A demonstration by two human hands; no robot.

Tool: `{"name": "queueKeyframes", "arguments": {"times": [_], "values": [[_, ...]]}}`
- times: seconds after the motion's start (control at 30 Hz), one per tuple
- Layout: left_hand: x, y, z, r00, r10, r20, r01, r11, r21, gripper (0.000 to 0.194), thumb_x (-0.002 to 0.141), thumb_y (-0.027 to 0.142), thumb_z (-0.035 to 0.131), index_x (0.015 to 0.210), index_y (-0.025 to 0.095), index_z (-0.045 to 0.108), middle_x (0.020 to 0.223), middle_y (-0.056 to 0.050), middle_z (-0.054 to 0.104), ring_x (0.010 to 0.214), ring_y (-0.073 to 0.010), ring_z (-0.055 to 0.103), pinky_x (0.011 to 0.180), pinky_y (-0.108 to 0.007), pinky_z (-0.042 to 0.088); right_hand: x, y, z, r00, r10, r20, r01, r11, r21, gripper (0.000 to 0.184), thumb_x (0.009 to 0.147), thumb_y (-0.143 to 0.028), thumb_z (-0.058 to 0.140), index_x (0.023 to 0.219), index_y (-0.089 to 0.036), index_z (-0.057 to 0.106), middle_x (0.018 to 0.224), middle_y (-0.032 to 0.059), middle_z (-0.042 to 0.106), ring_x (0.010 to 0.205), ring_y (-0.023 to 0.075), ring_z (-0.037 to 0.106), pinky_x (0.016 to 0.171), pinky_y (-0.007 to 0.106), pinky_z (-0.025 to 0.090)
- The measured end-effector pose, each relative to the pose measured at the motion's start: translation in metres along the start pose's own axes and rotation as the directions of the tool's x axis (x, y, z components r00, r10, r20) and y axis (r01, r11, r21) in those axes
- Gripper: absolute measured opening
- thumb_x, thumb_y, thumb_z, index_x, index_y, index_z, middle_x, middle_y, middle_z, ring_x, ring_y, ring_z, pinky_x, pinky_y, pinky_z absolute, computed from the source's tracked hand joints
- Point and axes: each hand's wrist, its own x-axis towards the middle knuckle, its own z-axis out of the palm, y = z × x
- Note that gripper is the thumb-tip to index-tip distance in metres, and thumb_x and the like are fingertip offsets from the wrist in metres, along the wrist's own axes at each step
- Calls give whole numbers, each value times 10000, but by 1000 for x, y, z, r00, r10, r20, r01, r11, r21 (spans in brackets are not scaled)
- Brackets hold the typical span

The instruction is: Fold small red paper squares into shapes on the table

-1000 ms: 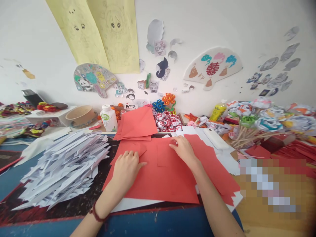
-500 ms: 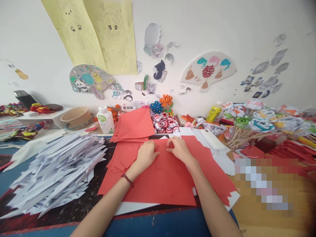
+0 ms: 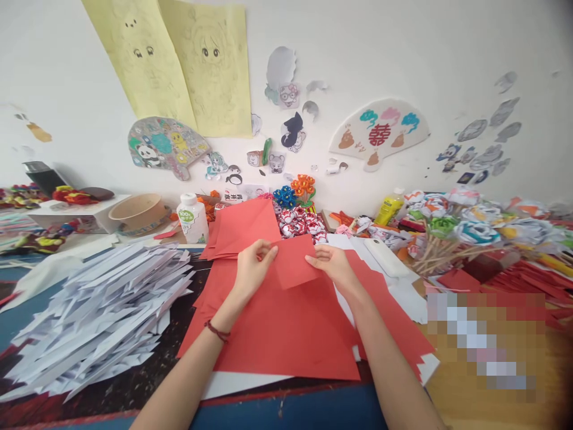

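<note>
Left hand (image 3: 253, 267) and right hand (image 3: 336, 269) pinch a small red square (image 3: 295, 263) at opposite sides — thumbs and fingers gripping it — over a large red sheet (image 3: 286, 340), white strips (image 3: 98, 316) heaped leftward

Red square (image 3: 295, 264) now raised between 2 hands (image 3: 251, 270).

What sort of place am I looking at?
Likely a paper-craft workspace: a small red paper sheet being held, a pile of white paper pieces, and handmade-looking flowers on sticks.
</note>
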Motion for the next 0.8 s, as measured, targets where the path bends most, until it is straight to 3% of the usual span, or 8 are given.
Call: {"name": "queueKeyframes", "arguments": {"times": [0.1,0.23,0.33,0.53,0.8], "values": [[-1,6,-5,990,-62,123,105,917,-384,356,848,477,558,870,138,662,775,-53,666,635,-126,577,579,-228,424,-2,-2,8,999,-39,-36,42,995,93,313,637,-387,806,826,-151,726,916,101,743,840,239,695,806,355,531],[-6,9,-2,958,-18,285,183,803,-567,359,799,406,668,1047,148,645,970,-92,678,730,-133,601,611,-227,459,-6,-4,18,999,23,-34,-16,984,178,323,673,-414,781,867,-160,738,907,102,748,797,228,703,739,334,544],[-10,11,1,945,-7,328,202,800,-565,412,780,406,691,1106,161,627,1102,-112,653,780,-148,605,582,-221,452,-8,-5,23,999,19,-44,-11,983,183,304,675,-407,782,853,-164,741,881,95,752,767,224,704,709,324,543],[-13,15,6,939,-63,338,238,829,-506,424,828,478,608,1122,172,618,1138,-107,642,818,-153,609,587,-210,440,-12,-11,31,996,-79,-45,85,987,138,245,699,-369,767,838,-168,748,905,93,751,815,226,697,765,331,533],[-18,14,19,978,-71,198,135,934,-332,362,796,407,666,1070,178,605,1124,-87,640,910,-162,604,722,-240,467,-12,-8,35,991,-114,-71,115,993,8,224,675,-358,753,783,-161,754,744,54,731,672,201,655,617,292,501]]}}
